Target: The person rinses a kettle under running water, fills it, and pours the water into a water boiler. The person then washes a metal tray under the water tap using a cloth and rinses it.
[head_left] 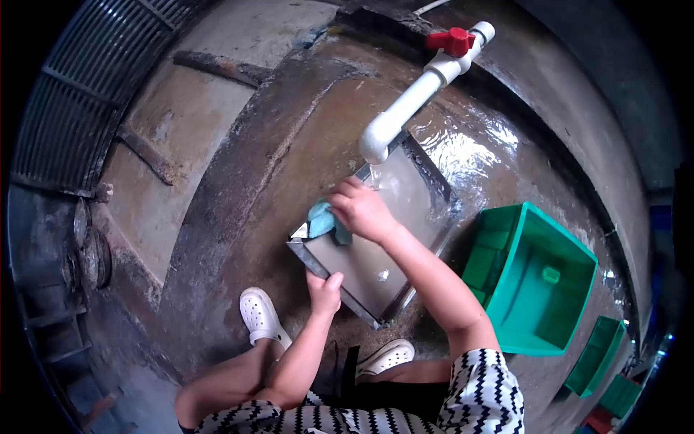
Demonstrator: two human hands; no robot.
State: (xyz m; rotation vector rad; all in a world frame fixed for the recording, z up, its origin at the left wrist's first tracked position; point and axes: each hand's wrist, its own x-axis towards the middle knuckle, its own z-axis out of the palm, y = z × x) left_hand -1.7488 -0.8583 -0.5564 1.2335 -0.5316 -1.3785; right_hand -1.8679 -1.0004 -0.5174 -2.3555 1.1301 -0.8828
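A shallow rectangular metal tray (318, 254) holding cloudy water lies tilted on the wet floor under a white pipe (405, 108), from which water runs. My left hand (324, 291) is closed on the tray's near left edge. Over the tray's far left edge, my right hand (359, 210) has its fingers curled round a teal cloth (320, 219), which rests at the left corner. Part of the cloth is hidden by the fingers.
A red-handled valve (454, 42) sits on the pipe. To the right are a large green bin (494, 249) and a smaller green crate (596, 356). White clogs (258, 311) stand near the tray. A metal grille (87, 94) is at upper left.
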